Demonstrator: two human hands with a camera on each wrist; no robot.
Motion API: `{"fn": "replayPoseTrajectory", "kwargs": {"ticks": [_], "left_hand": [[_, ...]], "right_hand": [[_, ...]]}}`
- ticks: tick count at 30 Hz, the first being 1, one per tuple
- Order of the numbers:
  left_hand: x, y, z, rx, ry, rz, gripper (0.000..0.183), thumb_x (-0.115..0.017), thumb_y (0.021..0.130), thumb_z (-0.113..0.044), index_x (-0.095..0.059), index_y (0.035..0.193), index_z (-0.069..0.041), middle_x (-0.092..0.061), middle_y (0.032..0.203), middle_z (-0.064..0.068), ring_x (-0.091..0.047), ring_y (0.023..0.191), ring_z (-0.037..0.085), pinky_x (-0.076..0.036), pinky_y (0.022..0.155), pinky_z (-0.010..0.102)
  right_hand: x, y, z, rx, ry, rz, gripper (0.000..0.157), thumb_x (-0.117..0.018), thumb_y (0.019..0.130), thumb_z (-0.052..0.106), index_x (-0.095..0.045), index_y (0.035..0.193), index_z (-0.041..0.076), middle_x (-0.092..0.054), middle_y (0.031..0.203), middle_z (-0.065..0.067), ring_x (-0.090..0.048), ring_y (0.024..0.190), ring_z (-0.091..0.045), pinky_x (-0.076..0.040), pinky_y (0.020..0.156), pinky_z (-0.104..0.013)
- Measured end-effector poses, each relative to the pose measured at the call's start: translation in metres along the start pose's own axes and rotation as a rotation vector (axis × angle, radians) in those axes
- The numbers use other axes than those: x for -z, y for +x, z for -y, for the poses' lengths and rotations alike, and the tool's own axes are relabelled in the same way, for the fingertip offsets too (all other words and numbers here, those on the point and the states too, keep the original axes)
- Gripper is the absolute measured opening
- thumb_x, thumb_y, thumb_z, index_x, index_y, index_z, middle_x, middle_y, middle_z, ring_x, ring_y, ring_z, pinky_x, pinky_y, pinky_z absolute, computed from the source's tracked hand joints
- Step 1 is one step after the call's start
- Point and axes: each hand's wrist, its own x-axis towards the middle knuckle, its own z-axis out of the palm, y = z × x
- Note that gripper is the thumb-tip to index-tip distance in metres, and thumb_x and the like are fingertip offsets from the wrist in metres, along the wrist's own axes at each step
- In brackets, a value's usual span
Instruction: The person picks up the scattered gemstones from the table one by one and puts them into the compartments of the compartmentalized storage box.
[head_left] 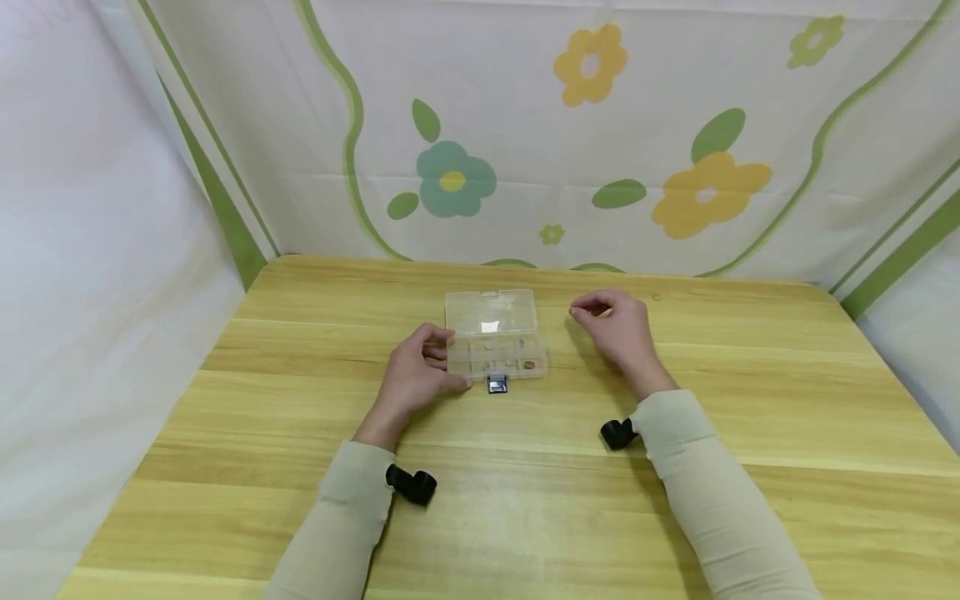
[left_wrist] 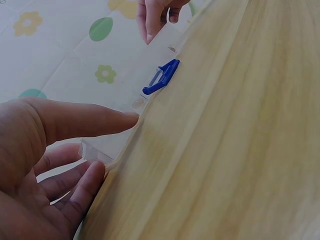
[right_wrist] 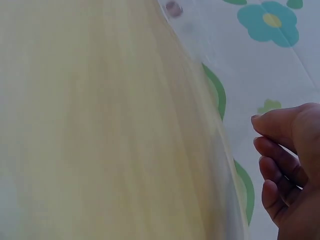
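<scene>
A clear plastic compartment box [head_left: 497, 357] stands on the table with its lid [head_left: 490, 312] tipped back and a blue clasp [head_left: 497, 384] at its front edge. Several tiny pieces lie in its compartments, among them a brownish one [head_left: 529, 365] at front right. My left hand [head_left: 416, 371] grips the box's left end, the thumb at the front edge and the fingers around the side, as the left wrist view also shows. To the right of the box hovers my right hand [head_left: 615, 325], thumb and index finger brought close together. Whether a tiny thing sits between those fingertips cannot be seen.
One tiny pale piece [head_left: 657, 297] lies on the wooden table [head_left: 495, 517] near its back edge, beyond the right hand. A white cloth with printed flowers [head_left: 525, 167] hangs behind the table. Black wrist cameras [head_left: 412, 485] are strapped at both sleeves.
</scene>
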Motion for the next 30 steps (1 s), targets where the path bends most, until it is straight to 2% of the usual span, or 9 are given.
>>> {"fn": "replayPoseTrajectory", "kwargs": {"ticks": [1,3,7,8,11,18,25,30], "left_hand": [[0.000,0.000,0.000,0.000,-0.001,-0.001,0.073,-0.094,0.068,0.005,-0.068,0.134,-0.013,-0.069,0.122,0.013,-0.064,0.108,0.029,-0.056,0.098,0.043],[0.001,0.000,0.001,-0.001,0.001,-0.001,0.073,-0.094,0.068,0.004,-0.068,0.134,-0.013,-0.069,0.122,0.013,-0.064,0.108,0.029,-0.056,0.098,0.043],[0.001,0.000,0.001,0.000,0.005,-0.002,0.073,-0.094,0.068,0.004,-0.068,0.134,-0.013,-0.069,0.122,0.013,-0.064,0.108,0.029,-0.056,0.098,0.044],[0.000,0.000,0.001,0.001,0.005,-0.003,0.073,-0.094,0.068,0.004,-0.068,0.134,-0.013,-0.069,0.121,0.013,-0.064,0.108,0.029,-0.056,0.098,0.043],[-0.002,0.001,0.001,0.000,0.000,-0.003,0.072,-0.094,0.068,0.004,-0.068,0.133,-0.013,-0.069,0.120,0.014,-0.065,0.106,0.029,-0.057,0.097,0.043],[-0.003,-0.001,0.000,0.006,-0.011,-0.010,0.071,-0.094,0.068,0.005,-0.068,0.132,-0.012,-0.068,0.119,0.014,-0.064,0.104,0.028,-0.057,0.096,0.042],[-0.003,0.000,0.000,0.005,-0.013,-0.018,0.071,-0.094,0.066,0.006,-0.069,0.131,-0.011,-0.069,0.117,0.014,-0.065,0.104,0.029,-0.057,0.095,0.042],[-0.002,0.001,0.002,-0.001,-0.011,-0.025,0.071,-0.094,0.066,0.006,-0.070,0.130,-0.011,-0.070,0.116,0.014,-0.065,0.103,0.029,-0.057,0.095,0.042]], "right_hand": [[0.003,0.001,-0.002,-0.003,-0.002,-0.005,0.018,-0.074,0.102,0.023,-0.082,0.112,0.010,-0.077,0.116,-0.014,-0.066,0.107,-0.031,-0.050,0.107,-0.052],[0.009,0.002,-0.006,-0.017,0.001,-0.010,0.020,-0.074,0.103,0.024,-0.081,0.114,0.009,-0.076,0.116,-0.015,-0.065,0.107,-0.031,-0.050,0.106,-0.053],[0.022,0.005,-0.011,-0.065,0.001,-0.022,0.025,-0.073,0.103,0.029,-0.080,0.118,0.011,-0.074,0.118,-0.013,-0.063,0.105,-0.026,-0.052,0.098,-0.043],[0.025,0.005,-0.012,-0.077,0.002,-0.025,0.026,-0.072,0.103,0.030,-0.080,0.118,0.011,-0.074,0.118,-0.012,-0.062,0.105,-0.025,-0.052,0.089,-0.039],[0.032,0.007,-0.014,-0.104,-0.005,-0.042,0.028,-0.072,0.103,0.033,-0.079,0.120,0.012,-0.073,0.120,-0.011,-0.061,0.105,-0.023,-0.051,0.087,-0.034],[0.036,0.009,-0.022,-0.110,-0.031,-0.059,0.029,-0.071,0.104,0.031,-0.078,0.121,0.009,-0.073,0.122,-0.014,-0.063,0.109,-0.026,-0.050,0.094,-0.037],[0.038,0.011,-0.035,-0.127,-0.038,-0.108,0.029,-0.073,0.102,0.029,-0.079,0.121,0.007,-0.074,0.120,-0.014,-0.062,0.099,-0.016,-0.050,0.084,-0.024],[0.044,0.012,-0.040,-0.174,-0.026,-0.126,0.035,-0.073,0.102,0.030,-0.076,0.129,0.007,-0.072,0.133,-0.015,-0.061,0.115,-0.025,-0.048,0.090,-0.027]]}}
